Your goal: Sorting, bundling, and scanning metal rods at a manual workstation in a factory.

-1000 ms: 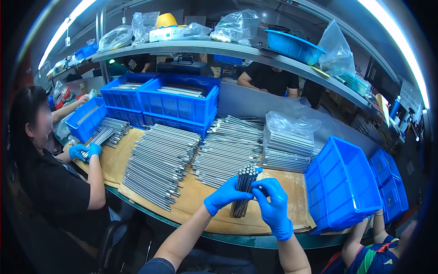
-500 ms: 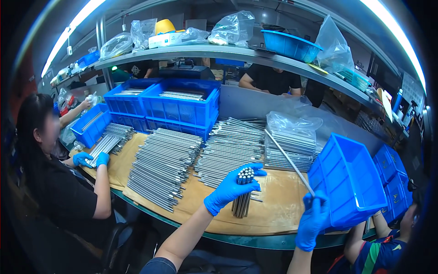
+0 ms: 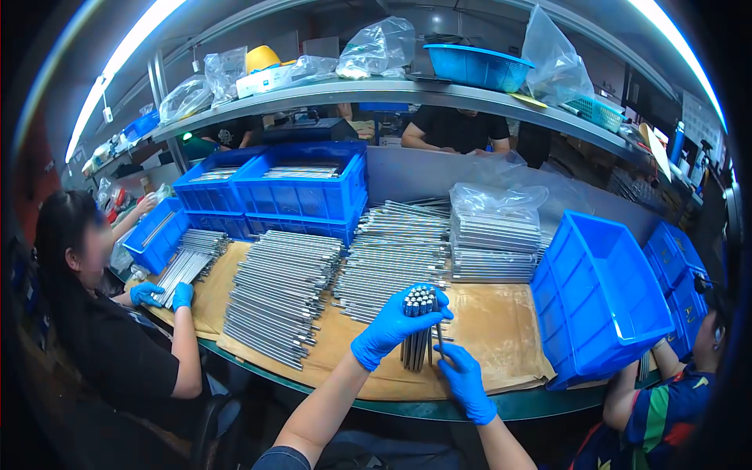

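My left hand (image 3: 395,329), in a blue glove, is wrapped round an upright bundle of metal rods (image 3: 415,350), whose shiny ends (image 3: 420,297) show above the fingers. The bundle's lower end is at the brown table covering. Just right of it a single metal rod (image 3: 439,333) stands nearly upright, its top close to my left fingers. My gloved right hand (image 3: 468,385) is closed on that rod's lower part. Behind the bundle lies a wide pile of similar rods (image 3: 392,262), and another pile (image 3: 274,294) is to its left.
An empty blue bin (image 3: 599,290) stands tilted at the right. Wrapped rod stacks (image 3: 493,249) lie behind, and blue bins (image 3: 301,184) holding rods stand back left. A shelf (image 3: 313,92) spans above. Co-workers sit at left (image 3: 117,337) and right (image 3: 666,399); another is behind the partition.
My right hand has moved left to the bundle, and its rod has gone from a long slant to nearly upright beside the bundle. My left hand keeps its grip. The view has shifted slightly.
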`<state>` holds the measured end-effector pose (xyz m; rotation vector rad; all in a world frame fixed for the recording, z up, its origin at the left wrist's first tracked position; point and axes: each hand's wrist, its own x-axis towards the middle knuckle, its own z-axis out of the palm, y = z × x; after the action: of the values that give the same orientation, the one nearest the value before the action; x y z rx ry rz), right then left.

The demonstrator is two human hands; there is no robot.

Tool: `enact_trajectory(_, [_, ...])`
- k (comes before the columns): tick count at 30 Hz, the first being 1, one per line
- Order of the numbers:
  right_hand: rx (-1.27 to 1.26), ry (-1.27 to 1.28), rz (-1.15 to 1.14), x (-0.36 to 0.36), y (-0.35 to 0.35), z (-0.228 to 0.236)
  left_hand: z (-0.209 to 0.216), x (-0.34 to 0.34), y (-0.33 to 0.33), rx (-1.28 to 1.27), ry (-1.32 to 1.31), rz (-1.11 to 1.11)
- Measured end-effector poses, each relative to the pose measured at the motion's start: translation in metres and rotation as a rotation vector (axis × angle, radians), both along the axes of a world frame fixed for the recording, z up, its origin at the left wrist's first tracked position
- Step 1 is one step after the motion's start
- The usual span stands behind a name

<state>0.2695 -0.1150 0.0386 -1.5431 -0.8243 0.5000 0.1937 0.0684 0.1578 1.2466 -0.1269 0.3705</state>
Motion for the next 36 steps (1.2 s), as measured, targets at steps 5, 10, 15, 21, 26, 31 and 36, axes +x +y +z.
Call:
enact_trajectory(5, [-0.057, -0.369, 0.123, -0.004, 0.028, 0.035, 0.005, -0.002, 0.004, 0.038, 0.062, -0.089])
enact_trajectory(10, [-0.137, -0.005, 0.532, 0.014, 0.054, 0.036, 0.007, -0.001, 0.010, 0.059, 0.049, -0.278])
enact_trajectory(15, [-0.004, 0.198, 0.785, 0.021, 0.064, 0.026, 0.008, -0.001, 0.021, 0.033, 0.001, -0.376])
enact_trajectory(21, [-0.042, 0.229, 0.568, 0.007, 0.058, 0.011, 0.008, -0.001, 0.021, 0.047, 0.040, -0.332])
enact_trajectory(26, [-0.181, 0.217, 0.400, 0.000, 0.058, 0.013, 0.002, 0.001, 0.020, 0.070, 0.087, -0.280])
enact_trajectory(31, [-0.105, 0.105, 0.414, -0.004, 0.058, 0.015, 0.006, -0.009, 0.009, 0.184, 0.037, -0.224])
enact_trajectory(36, [-0.007, -0.143, 0.484, -0.001, 0.052, 0.008, 0.005, -0.012, -0.004, 0.241, 0.009, -0.263])
